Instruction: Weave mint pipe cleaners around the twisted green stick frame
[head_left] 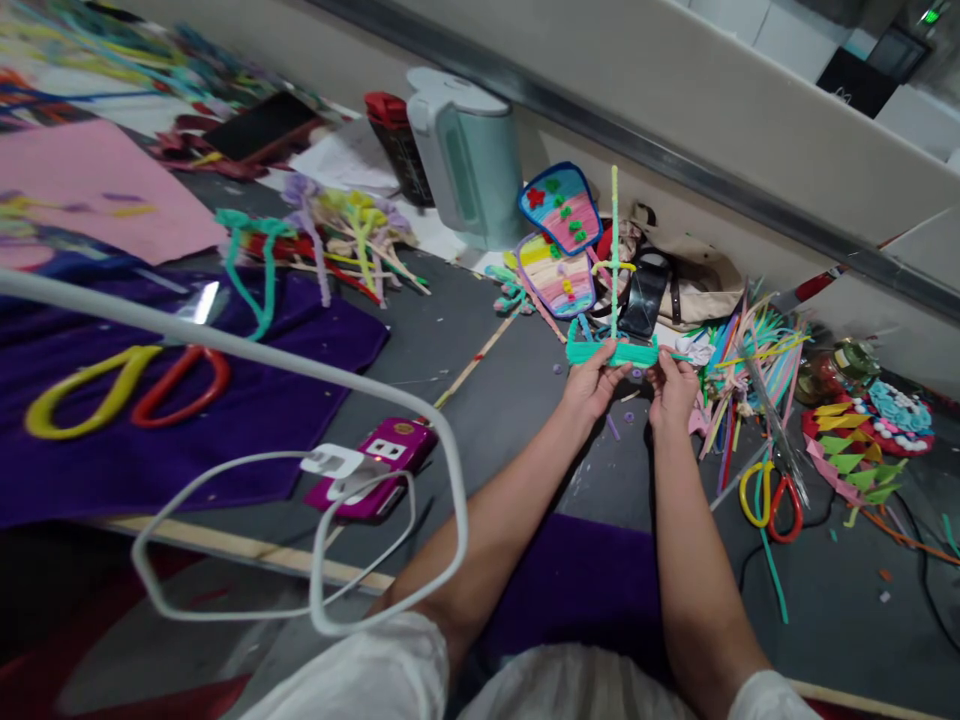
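Observation:
Both hands hold a turquoise pipe-cleaner boat (635, 354) above the grey table. My left hand (592, 385) pinches its near side around the middle, below an upright yellow-green mast (615, 230) with a short yellow crosspiece. At the right end, the fingers of my right hand (673, 388) are closed on the boat, where a thin turquoise pipe-cleaner end sticks out. Just behind the boat lie two flat, cup-shaped pipe-cleaner pieces, one blue-edged (577, 215) and one purple-edged (551, 275). Small purple bits (630, 417) are scattered on the table below the hands.
Loose pipe cleaners (757, 350) and scissors (772, 500) lie to the right. A teal kettle (480, 165) stands against the wall. At left, a white cable (315, 375) crosses above a magenta power strip (390, 450), purple cloth (255, 440) and more scissors (97, 395).

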